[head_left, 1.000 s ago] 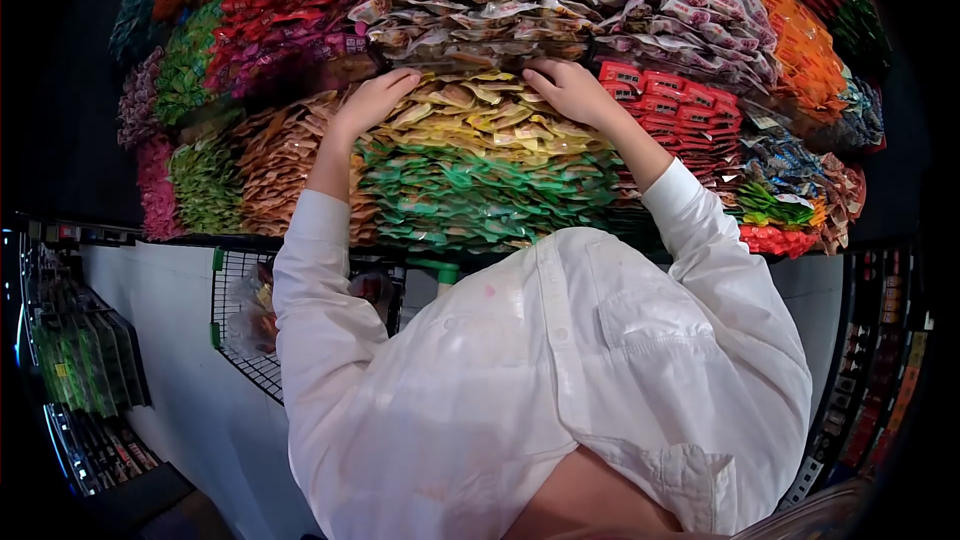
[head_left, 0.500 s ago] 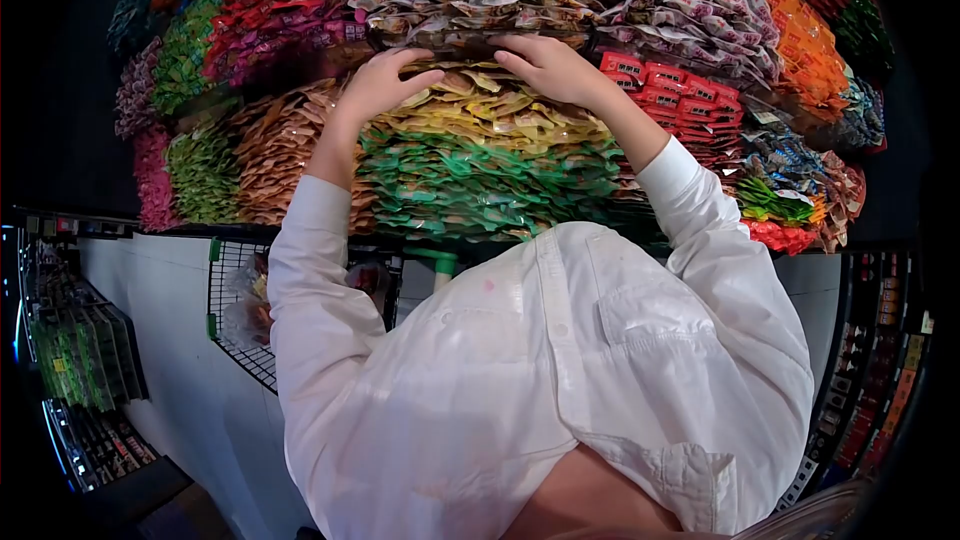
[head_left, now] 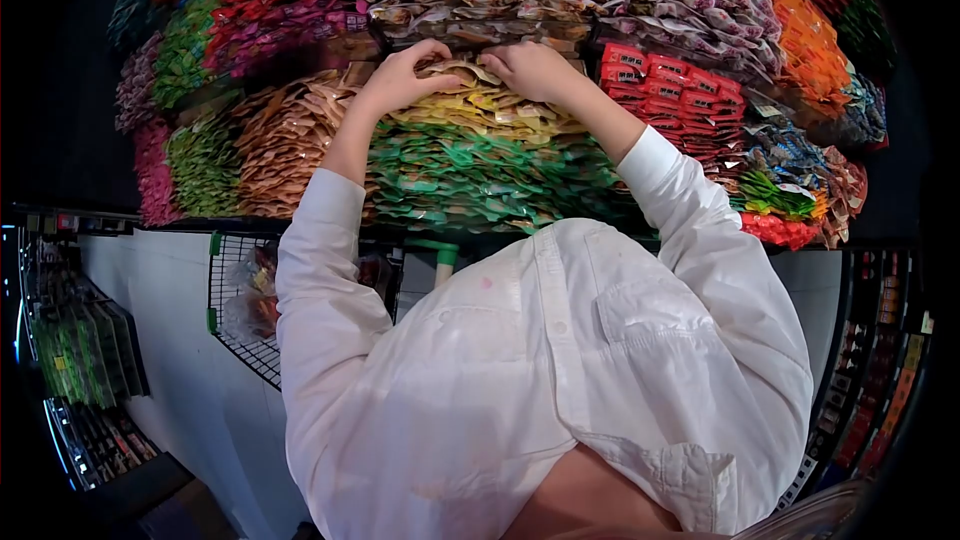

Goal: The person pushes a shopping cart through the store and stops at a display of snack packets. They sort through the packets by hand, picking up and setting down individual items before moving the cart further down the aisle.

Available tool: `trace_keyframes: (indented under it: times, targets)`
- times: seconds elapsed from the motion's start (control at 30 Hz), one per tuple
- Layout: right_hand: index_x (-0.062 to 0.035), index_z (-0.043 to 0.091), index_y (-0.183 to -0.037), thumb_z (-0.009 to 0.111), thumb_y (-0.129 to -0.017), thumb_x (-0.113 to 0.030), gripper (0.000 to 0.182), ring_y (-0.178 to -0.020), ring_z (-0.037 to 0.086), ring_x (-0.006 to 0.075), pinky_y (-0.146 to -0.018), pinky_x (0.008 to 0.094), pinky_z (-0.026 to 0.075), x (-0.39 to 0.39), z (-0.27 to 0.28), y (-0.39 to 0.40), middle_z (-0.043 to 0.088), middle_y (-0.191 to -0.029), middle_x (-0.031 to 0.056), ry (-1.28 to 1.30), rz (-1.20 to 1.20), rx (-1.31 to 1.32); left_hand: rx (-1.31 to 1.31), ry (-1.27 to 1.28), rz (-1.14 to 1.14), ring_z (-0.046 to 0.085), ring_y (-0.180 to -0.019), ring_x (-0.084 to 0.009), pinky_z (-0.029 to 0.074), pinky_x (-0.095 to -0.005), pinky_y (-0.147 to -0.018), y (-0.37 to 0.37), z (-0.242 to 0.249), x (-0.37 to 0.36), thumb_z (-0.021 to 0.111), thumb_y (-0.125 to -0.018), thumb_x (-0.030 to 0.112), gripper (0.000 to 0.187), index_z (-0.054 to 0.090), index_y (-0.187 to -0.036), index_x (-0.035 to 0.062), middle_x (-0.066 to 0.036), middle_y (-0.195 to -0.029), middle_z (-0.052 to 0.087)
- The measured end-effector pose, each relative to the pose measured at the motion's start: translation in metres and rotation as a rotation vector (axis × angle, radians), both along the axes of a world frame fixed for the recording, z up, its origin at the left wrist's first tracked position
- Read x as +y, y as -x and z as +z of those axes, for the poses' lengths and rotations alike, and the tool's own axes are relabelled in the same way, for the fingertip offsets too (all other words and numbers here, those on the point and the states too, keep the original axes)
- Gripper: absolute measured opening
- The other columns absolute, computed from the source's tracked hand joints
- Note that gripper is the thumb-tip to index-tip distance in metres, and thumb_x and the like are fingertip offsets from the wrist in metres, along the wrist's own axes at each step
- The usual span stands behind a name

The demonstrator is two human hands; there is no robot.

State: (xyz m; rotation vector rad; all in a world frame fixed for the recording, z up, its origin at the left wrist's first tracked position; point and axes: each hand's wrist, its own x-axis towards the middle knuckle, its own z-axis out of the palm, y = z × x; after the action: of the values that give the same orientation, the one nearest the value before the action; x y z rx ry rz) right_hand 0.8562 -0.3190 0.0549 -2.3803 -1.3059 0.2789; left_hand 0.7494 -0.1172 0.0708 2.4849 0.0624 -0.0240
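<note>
Both hands drawn together, left hand [head_left: 400, 80], right hand [head_left: 535, 70] pinching yellow packets [head_left: 480, 105], wire basket [head_left: 240, 335] below.

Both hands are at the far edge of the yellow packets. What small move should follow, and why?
Probably press the left hand and right hand flat to seat the yellow packets: both sit curled on the stack's far edge, beneath the beige packets.

Packet labels [head_left: 480, 120] too small

Both hands jammed betw. yellow packets [head_left: 480, 105] & grey-pink pile [head_left: 520, 0] overhanging above; red packs [head_left: 670, 90] crowd right, brown packs [head_left: 290, 140] left.
</note>
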Motion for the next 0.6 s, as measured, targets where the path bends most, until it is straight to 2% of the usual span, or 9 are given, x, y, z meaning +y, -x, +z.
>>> trace_keyframes:
  times: [0.03,0.17,0.27,0.3,0.33,0.43,0.6]
  targets:
    - [-0.0114,0.064,-0.113,0.039,-0.097,-0.041,0.042,-0.097,0.061,0.0376,-0.085,0.0479,0.048,0.001,-0.003,-0.003,0.066,-0.102,0.0193,0.001,-0.003,0.001,-0.096,0.003,-0.076,0.06,-0.11,-0.0265,0.045,-0.0336,-0.093,0.0,-0.004,0.003,0.072,-0.078,0.043,0.06,0.057,-0.124,0.0077,-0.01,-0.119,0.063]
    - [-0.0104,0.063,-0.115,0.039,-0.097,-0.04,0.042,-0.097,0.061,0.0382,-0.084,0.0459,0.048,0.001,-0.006,-0.01,0.066,-0.102,0.0201,-0.098,0.023,0.053,-0.105,-0.093,-0.094,0.061,-0.108,-0.0279,0.046,-0.0352,-0.092,-0.013,-0.012,0.002,0.073,-0.077,0.043,0.061,0.058,-0.124,0.0077,-0.012,-0.121,0.062]
    - [-0.0095,0.063,-0.116,0.041,-0.096,-0.04,0.042,-0.098,0.06,0.0388,-0.085,0.0451,0.047,0.002,-0.013,-0.014,0.066,-0.103,0.0201,-0.235,0.006,0.077,-0.023,-0.099,0.035,0.06,-0.11,-0.0292,0.045,-0.037,-0.093,-0.021,-0.014,-0.002,0.072,-0.076,0.046,0.061,0.061,-0.122,0.0081,-0.015,-0.121,0.062]
    - [-0.009,0.062,-0.117,0.042,-0.096,-0.04,0.043,-0.099,0.06,0.0391,-0.086,0.0448,0.047,0.003,-0.014,-0.014,0.066,-0.104,0.02,-0.326,-0.017,0.082,-0.019,-0.094,0.065,0.06,-0.11,-0.0299,0.045,-0.0384,-0.094,-0.023,-0.015,-0.002,0.07,-0.073,0.056,0.066,0.062,-0.122,0.0133,-0.014,-0.122,0.062]
    - [-0.009,0.062,-0.117,0.042,-0.096,-0.04,0.043,-0.099,0.06,0.0391,-0.086,0.0448,0.047,0.003,-0.014,-0.014,0.066,-0.104,0.02,-0.324,-0.014,0.084,-0.016,-0.091,0.094,0.059,-0.11,-0.0306,0.045,-0.0398,-0.095,-0.024,-0.016,-0.003,0.067,-0.07,0.066,0.071,0.063,-0.122,0.0185,-0.013,-0.122,0.061]
    - [-0.0097,0.062,-0.118,0.044,-0.094,-0.043,0.044,-0.1,0.06,0.0391,-0.088,0.0436,0.047,0.002,-0.01,-0.013,0.066,-0.106,0.0195,-0.186,0.042,0.169,0.023,-0.142,0.106,0.059,-0.11,-0.0317,0.045,-0.0409,-0.094,-0.021,-0.016,-0.011,0.064,-0.072,0.064,0.07,0.059,-0.125,0.0183,-0.013,-0.119,0.063]
    - [-0.0111,0.06,-0.122,0.045,-0.094,-0.045,0.046,-0.101,0.06,0.0399,-0.088,0.0424,0.047,-0.006,-0.003,-0.011,0.065,-0.108,0.021,-0.184,0.028,0.205,-0.01,-0.109,0.078,0.058,-0.111,-0.0319,0.044,-0.0404,-0.096,-0.017,-0.02,-0.008,0.062,-0.074,0.063,0.072,0.053,-0.13,0.0188,-0.015,-0.12,0.062]
